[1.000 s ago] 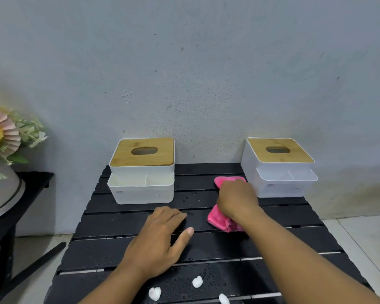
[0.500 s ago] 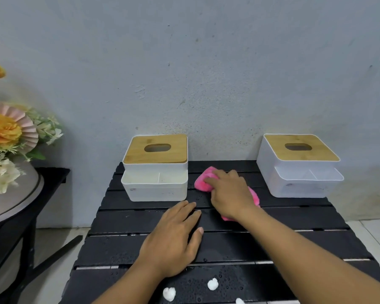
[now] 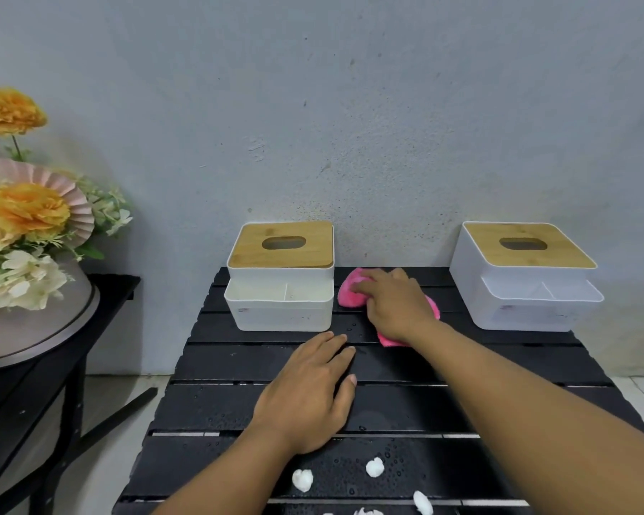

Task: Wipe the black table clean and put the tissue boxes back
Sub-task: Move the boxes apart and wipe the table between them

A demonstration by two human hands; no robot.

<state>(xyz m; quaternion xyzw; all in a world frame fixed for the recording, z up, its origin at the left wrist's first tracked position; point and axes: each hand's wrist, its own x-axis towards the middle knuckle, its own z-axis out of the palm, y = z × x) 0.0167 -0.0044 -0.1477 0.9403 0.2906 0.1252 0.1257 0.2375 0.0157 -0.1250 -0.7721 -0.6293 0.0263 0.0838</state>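
The left white tissue box with bamboo lid (image 3: 279,288) stands at the rear of the table, its front tray split into two compartments. In front of it, your left hand (image 3: 309,399) lies palm down on the wet black slatted table (image 3: 499,362), fingers straight and together, holding nothing; it has not shifted. Your right hand (image 3: 395,302) presses the crumpled pink cloth (image 3: 350,291) onto the rear slats, fingers laid across it. The cloth is now just beside the left box. One second ago it lay beside the right white tissue box with bamboo lid (image 3: 525,284), which stands at the right rear corner.
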